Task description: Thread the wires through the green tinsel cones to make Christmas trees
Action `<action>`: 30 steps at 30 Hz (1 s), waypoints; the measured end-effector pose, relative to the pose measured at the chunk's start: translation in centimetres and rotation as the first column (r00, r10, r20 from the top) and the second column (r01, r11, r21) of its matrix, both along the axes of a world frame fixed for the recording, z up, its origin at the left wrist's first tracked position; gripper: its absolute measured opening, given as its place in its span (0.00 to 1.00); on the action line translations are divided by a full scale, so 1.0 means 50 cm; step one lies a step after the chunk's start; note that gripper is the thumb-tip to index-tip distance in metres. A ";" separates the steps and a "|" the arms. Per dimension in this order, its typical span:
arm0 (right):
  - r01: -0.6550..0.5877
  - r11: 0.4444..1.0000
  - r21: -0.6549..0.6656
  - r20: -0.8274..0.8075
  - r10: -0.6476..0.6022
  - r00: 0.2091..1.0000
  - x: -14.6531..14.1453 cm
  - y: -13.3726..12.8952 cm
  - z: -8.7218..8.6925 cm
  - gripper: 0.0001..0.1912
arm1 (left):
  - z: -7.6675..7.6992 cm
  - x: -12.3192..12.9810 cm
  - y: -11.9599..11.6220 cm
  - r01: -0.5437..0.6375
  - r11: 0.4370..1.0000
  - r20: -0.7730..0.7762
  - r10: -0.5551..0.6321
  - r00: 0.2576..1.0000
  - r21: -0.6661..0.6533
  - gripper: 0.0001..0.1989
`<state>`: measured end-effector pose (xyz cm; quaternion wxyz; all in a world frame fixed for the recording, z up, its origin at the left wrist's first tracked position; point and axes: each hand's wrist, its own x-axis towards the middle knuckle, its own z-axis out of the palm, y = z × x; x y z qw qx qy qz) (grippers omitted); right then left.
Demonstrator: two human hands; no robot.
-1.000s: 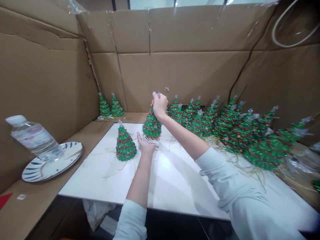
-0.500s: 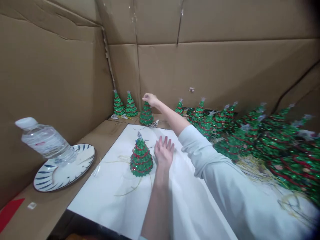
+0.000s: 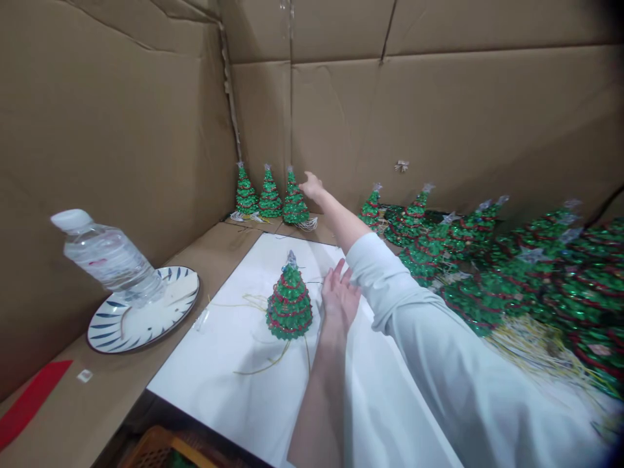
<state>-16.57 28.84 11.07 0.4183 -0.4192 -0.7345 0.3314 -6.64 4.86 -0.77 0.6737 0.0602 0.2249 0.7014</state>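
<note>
Now | beaded tree (image 3: pixel 289 302) beside left hand (image 3: pixel 340 299) | right hand (image 3: pixel 312 186) near far tree (image 3: pixel 295 200)

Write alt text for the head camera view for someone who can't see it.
A person's bare right hand reaches, open, beside a green sequined Christmas tree near a cardboard wall, while the open left hand is beside a similar tree on a white board. More trees crowd the right; a tilted water bottle rests on a plate.

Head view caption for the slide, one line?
Left hand beside a beaded Christmas tree, right hand by another tree.
</note>
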 end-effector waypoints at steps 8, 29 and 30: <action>-0.183 0.913 -0.366 0.150 0.252 0.956 0.100 -0.157 -0.020 0.09 | -0.003 0.000 0.001 0.078 0.996 0.068 -0.082 0.994 0.050 0.17; -0.245 0.936 0.251 0.033 0.245 0.969 0.204 -0.596 -0.129 0.32 | 0.031 0.142 -0.073 0.233 0.962 -0.527 -0.126 0.840 0.141 0.07; -0.214 0.943 0.255 0.029 0.214 0.976 0.211 -0.596 -0.126 0.31 | 0.031 0.140 -0.075 0.244 0.953 -0.612 -0.085 0.786 0.180 0.06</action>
